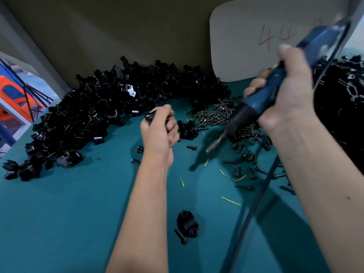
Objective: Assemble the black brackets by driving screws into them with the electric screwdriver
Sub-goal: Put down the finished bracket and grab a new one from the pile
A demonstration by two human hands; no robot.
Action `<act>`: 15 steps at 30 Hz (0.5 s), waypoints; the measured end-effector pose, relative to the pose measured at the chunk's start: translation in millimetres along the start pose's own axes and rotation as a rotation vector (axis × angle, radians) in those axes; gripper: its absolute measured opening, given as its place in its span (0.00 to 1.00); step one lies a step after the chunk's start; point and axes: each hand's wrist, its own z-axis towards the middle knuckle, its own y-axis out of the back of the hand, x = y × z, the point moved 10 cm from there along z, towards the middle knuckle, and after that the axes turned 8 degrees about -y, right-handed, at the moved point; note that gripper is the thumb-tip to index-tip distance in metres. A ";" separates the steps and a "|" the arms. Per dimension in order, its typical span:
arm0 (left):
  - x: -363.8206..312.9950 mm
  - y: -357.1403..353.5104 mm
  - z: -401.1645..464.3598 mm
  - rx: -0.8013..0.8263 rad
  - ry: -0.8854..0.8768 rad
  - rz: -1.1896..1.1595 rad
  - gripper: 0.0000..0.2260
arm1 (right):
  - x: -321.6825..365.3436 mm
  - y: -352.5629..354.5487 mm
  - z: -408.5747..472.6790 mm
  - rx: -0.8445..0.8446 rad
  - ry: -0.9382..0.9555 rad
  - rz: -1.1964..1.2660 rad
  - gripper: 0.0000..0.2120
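My right hand (289,89) grips a blue electric screwdriver (262,101), tilted so its metal bit (215,143) points down-left above the table. My left hand (159,131) is curled round a small black part (149,116) near the middle of the table; most of that part is hidden by the fingers. One black bracket (188,223) lies alone at the front with a black screw (181,236) beside it. Another bracket (188,130) sits just right of my left hand.
A big heap of black brackets (98,115) curves along the back left of the teal table (69,213). Loose screws (214,115) are piled and scattered at centre right. More black parts (342,99) are stacked at the far right. The screwdriver's cable (254,209) runs down to the front. A white board (246,40) leans at the back.
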 end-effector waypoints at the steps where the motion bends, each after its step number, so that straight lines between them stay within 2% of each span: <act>1: 7.2 2.1 -0.6 -0.006 0.087 -0.092 0.11 | -11.0 4.1 -1.1 -0.045 -0.037 -0.031 0.15; 5: 21.3 3.2 -3.9 -0.005 0.270 -0.219 0.13 | -60.9 10.3 -2.2 -0.100 -0.155 -0.184 0.17; 8: 24.2 0.9 -5.7 -0.001 0.322 -0.298 0.15 | -81.2 11.5 -1.5 -0.097 -0.154 -0.512 0.21; 11: 25.7 -3.6 -8.0 0.022 0.363 -0.401 0.19 | -88.2 7.9 -0.1 -0.076 -0.042 -0.790 0.22; 15: 24.8 -5.3 -8.9 0.029 0.365 -0.424 0.25 | -81.9 1.0 -2.8 -0.133 0.134 -1.301 0.27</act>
